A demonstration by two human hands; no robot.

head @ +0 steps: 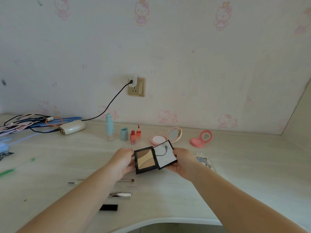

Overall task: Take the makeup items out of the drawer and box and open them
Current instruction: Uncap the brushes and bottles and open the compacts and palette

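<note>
Holding square black palette [152,158], hinged open.

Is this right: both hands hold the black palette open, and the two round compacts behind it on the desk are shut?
Not quite. The head view shows the left hand and right hand holding the black palette open, but both round compacts behind it are open: the pale pink one with its mirror lid up, and the coral one with its lid raised.
</note>
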